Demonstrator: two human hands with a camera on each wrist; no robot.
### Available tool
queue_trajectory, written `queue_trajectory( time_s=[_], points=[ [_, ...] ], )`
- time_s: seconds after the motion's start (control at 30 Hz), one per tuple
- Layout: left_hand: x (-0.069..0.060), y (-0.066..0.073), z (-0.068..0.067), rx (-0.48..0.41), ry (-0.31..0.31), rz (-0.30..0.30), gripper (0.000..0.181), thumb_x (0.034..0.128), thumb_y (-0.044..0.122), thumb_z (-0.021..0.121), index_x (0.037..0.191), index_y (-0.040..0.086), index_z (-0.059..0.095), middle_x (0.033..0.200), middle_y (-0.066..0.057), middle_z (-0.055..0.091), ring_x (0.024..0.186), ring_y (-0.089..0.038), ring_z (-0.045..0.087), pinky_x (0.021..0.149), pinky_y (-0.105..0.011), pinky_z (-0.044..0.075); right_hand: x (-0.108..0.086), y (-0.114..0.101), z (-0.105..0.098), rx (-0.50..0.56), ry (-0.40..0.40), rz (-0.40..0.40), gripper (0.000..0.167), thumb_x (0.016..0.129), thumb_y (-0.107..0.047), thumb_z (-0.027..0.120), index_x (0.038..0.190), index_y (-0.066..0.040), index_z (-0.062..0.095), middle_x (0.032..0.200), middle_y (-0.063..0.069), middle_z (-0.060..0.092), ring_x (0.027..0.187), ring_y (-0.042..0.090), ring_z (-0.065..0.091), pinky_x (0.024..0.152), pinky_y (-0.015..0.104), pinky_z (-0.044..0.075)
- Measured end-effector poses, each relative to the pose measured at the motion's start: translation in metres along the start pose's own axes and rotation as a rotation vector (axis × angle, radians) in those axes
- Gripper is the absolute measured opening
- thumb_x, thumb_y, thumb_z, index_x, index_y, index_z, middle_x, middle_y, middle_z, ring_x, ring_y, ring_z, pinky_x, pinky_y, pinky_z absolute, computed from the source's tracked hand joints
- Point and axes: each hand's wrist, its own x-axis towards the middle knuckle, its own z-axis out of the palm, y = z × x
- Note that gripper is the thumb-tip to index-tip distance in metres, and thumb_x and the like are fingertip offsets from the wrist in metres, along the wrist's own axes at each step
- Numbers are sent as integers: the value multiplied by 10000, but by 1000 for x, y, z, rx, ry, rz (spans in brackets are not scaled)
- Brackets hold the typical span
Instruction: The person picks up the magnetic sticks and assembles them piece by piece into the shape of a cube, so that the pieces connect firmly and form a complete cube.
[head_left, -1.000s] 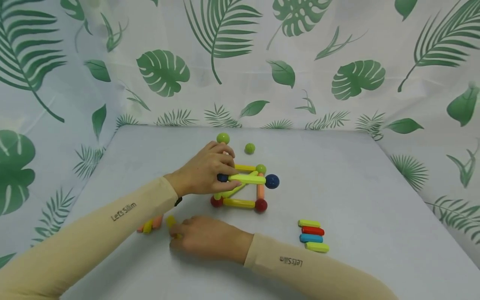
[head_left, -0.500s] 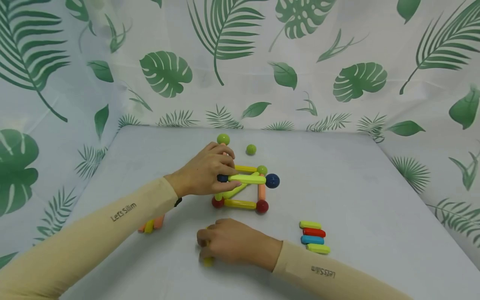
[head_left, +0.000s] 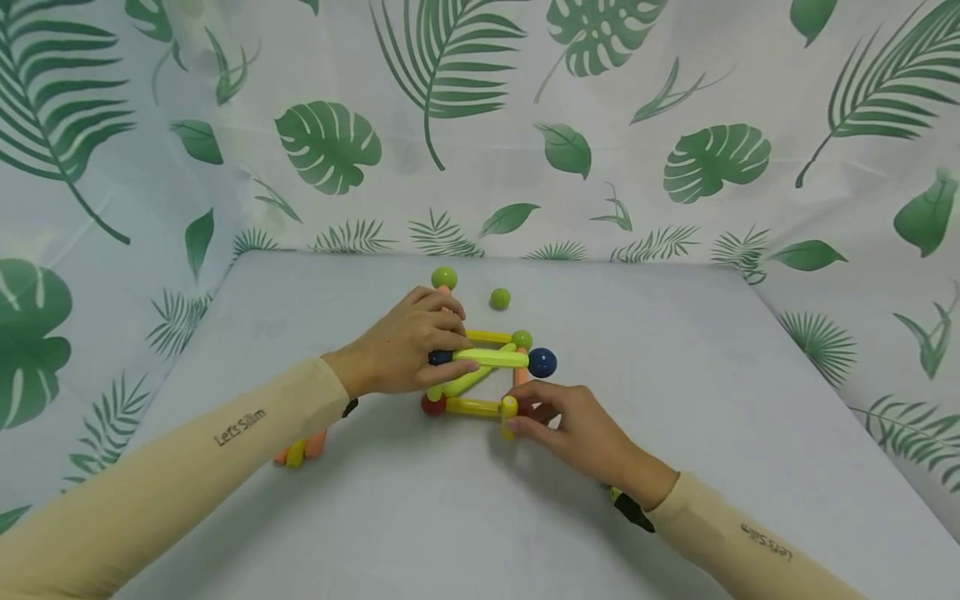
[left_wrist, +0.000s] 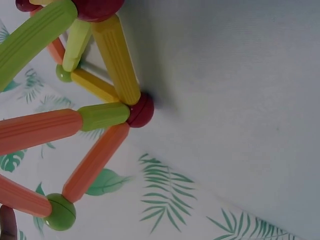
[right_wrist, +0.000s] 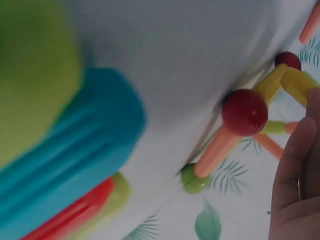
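Note:
A frame of magnetic sticks and balls stands mid-table, its front yellow stick point(head_left: 472, 407) running between two red balls. My left hand point(head_left: 412, 342) holds the frame's upper part, with the thumb at a yellow-green stick point(head_left: 495, 358) that ends in a dark blue ball point(head_left: 542, 362). My right hand point(head_left: 585, 433) pinches a separate yellow magnetic stick point(head_left: 509, 418) upright beside the front right red ball point(right_wrist: 244, 112). In the head view that ball is mostly hidden; whether stick and ball touch, I cannot tell. A green ball point(head_left: 444, 277) tops a salmon stick behind my left hand.
A loose green ball point(head_left: 500, 297) lies behind the frame. Salmon and yellow sticks point(head_left: 298, 450) lie under my left forearm. Loose sticks at the right, among them a blue one point(right_wrist: 95, 145) and a red one point(right_wrist: 75, 210), are mostly hidden by my right wrist in the head view.
My right hand has carried the yellow magnetic stick from the left of the table, rightward and up to the frame's front right corner. My left hand keeps its hold on the frame.

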Motion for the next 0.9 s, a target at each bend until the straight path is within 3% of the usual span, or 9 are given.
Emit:
queue_trajectory(
  time_s=[0.1, 0.23, 0.47, 0.7, 0.9],
  points=[
    [-2, 0, 0, 0, -3, -10, 214, 954, 343, 711, 886, 151, 779, 912, 26, 707, 1086, -218, 550, 1004, -446, 368, -1, 5, -5, 55, 77, 90, 273, 945, -255, 742, 1183, -130, 699, 1087, -37, 728, 833, 98, 719, 752, 331, 575],
    [-4, 0, 1, -6, -14, -23, 224, 966, 349, 693, 911, 151, 781, 933, 24, 710, 1113, -220, 544, 1021, -445, 358, 2, 11, -8, 128, 129, 144, 269, 942, -222, 748, 1176, -103, 689, 1095, 35, 729, 821, 187, 732, 775, 310, 574],
    [-4, 1, 3, 6, -3, -21, 223, 965, 354, 688, 913, 157, 778, 928, 29, 704, 1114, -223, 540, 1024, -453, 352, 3, 13, -16, 111, 169, 121, 299, 939, -179, 750, 1210, -85, 670, 1093, 37, 726, 857, 198, 734, 819, 338, 569],
    [-8, -2, 1, 2, 19, -34, 234, 924, 378, 722, 985, 159, 780, 973, 29, 668, 1130, -237, 522, 1037, -457, 343, 2, 15, -23, 38, 154, 106, 215, 946, -199, 744, 1151, -165, 686, 1046, -7, 734, 811, 243, 735, 818, 381, 565],
    [-12, -4, -3, -59, 51, -18, 243, 882, 338, 726, 1046, 162, 754, 1014, 33, 668, 1132, -234, 510, 1034, -459, 342, 2, 14, -25, 33, 140, 110, 212, 948, -197, 741, 1151, -172, 686, 1060, -23, 728, 798, 236, 734, 820, 378, 564]
  ],
)
